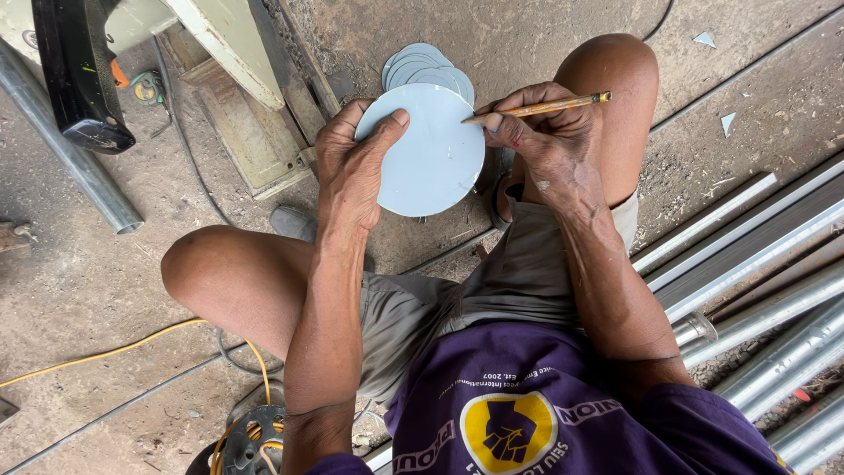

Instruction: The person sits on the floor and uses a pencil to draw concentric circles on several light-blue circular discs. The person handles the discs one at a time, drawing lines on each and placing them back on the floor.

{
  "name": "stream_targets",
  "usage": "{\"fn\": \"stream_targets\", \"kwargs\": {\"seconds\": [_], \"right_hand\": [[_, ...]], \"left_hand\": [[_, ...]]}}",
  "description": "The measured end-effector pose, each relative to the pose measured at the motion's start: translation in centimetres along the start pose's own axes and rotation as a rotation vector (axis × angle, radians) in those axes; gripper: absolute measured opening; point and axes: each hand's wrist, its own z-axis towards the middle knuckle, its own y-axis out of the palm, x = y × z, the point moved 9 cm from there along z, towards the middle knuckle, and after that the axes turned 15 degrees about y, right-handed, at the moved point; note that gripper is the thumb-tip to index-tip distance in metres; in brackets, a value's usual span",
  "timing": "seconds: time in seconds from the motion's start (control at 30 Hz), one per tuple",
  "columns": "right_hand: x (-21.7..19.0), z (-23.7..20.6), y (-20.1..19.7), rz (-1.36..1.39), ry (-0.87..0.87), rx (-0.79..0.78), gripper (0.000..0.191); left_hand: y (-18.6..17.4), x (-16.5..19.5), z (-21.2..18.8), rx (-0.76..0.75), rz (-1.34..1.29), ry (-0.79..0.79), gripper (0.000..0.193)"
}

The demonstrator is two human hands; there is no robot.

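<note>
2 hands at work: my left hand point(352, 167) pinches the pale round disc point(431, 154) above my knees, my right hand point(545, 141) clamps a pencil point(541, 107) at its edge. Loose pinch could skew the mark.

Head camera, steeply downward, close over lap.

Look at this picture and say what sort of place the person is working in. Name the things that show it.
Probably a metalwork or fabrication workshop. Metal tubes lie on the dusty concrete floor, cut discs are piled there, and a cable reel sits nearby. The left hand holds a disc; the right hand holds a pencil.
</note>
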Motion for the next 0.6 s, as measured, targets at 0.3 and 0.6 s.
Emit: {"fn": "stream_targets", "kwargs": {"seconds": [0.3,0.6], "right_hand": [[0.31,0.38,-0.3,0.025,-0.004,-0.036,0.012],[-0.21,0.2,-0.19,0.026,-0.02,-0.024,0.011]], "left_hand": [[0.04,0.02,0.05,0.007,-0.024,-0.008,0.012],[0.08,-0.18,-0.09,0.015,-0.032,-0.022,0.01]]}}
